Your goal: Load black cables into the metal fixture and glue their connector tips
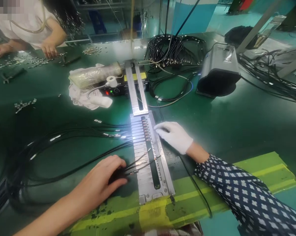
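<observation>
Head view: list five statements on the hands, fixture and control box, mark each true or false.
1. Thin black cables extend from the bare left hand over the slotted silver metal fixture. True.
2. Both hands are gloved. False: only the white-gloved right hand is.
3. The right hand is at the fixture's right side. True.
4. The black rectangular control box shows red and green lights. True.
5. The control box is nearer the camera than the left hand. False: it is farther.

Blue-white glare on the left edge of the slotted metal fixture [142,154]; green tabletop [248,121] dims leftward. Black cable bundle [12,183] lower left blurry. Wide-angle stretch at edges, hazy overall, top-left corner pixelated.
</observation>
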`<control>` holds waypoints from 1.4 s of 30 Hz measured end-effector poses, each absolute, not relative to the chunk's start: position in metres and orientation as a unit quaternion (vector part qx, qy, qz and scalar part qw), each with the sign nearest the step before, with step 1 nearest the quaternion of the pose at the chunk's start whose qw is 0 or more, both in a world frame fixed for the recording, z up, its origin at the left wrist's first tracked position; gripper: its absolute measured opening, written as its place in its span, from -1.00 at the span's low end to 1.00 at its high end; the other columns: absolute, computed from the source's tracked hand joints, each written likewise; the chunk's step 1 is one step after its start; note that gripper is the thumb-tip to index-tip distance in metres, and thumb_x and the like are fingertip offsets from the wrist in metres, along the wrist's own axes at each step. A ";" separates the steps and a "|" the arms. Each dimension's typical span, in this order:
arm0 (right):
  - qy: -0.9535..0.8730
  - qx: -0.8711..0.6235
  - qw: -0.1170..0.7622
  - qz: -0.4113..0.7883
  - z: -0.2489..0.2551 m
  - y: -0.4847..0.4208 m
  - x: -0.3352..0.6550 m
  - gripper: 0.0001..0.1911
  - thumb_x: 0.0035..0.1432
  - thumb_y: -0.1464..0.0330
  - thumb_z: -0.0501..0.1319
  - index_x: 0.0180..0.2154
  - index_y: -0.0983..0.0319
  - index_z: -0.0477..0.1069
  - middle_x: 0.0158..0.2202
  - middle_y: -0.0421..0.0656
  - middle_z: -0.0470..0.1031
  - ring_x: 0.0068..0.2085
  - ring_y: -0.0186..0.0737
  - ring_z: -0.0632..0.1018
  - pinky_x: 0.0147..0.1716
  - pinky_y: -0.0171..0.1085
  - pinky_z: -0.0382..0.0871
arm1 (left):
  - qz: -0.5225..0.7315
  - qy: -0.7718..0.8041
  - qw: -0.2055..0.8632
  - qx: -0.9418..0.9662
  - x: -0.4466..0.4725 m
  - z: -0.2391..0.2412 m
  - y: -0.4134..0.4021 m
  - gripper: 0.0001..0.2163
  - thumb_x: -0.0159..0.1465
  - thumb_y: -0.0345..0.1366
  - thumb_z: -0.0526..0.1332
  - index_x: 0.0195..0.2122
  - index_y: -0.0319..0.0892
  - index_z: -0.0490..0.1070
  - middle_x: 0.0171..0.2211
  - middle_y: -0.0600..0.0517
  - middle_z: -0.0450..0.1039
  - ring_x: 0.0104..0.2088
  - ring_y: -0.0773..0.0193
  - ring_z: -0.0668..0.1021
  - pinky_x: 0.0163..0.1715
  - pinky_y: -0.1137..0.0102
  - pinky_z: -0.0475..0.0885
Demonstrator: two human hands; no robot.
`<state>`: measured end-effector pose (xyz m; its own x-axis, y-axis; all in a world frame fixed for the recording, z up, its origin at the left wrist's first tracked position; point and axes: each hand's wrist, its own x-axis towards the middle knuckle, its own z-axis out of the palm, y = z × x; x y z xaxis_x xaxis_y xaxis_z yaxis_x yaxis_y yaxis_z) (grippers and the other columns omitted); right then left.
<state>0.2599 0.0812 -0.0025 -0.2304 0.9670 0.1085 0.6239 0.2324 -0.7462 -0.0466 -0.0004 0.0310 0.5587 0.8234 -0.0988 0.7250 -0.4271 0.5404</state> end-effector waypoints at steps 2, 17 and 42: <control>-0.728 -0.546 0.298 0.288 -0.003 0.080 0.260 -0.80 0.27 0.45 0.23 -0.19 0.10 0.61 -0.13 -0.23 0.67 -0.09 -0.15 0.64 0.05 -0.10 0.48 | 0.086 0.458 0.263 0.845 -0.052 0.032 -0.006 -0.82 0.41 -0.11 0.12 -0.12 -0.06 0.41 -0.22 0.03 0.50 -0.23 0.23 0.54 -0.26 0.40 0.48; -0.876 -0.284 0.219 0.321 0.024 0.016 0.233 -0.78 0.30 0.45 0.14 -0.22 0.08 0.55 -0.53 -0.34 0.50 -0.48 -0.32 0.47 -0.14 -0.27 0.40 | 0.236 0.532 0.079 0.809 -0.055 0.081 0.003 -0.91 0.42 -0.26 0.14 -0.10 -0.06 0.39 -0.21 0.10 0.47 -0.26 0.30 0.52 -0.23 0.41 0.43; -0.730 -0.532 0.319 0.285 0.003 0.065 0.265 -0.83 0.23 0.51 0.30 -0.24 0.16 0.64 -0.19 -0.25 0.69 -0.18 -0.21 0.66 -0.08 -0.23 0.48 | 0.155 0.285 0.000 0.946 -0.004 0.022 0.065 -0.73 0.43 -0.48 -0.05 -0.11 -0.30 0.46 -0.30 -0.10 0.52 -0.37 0.22 0.56 -0.41 0.39 0.47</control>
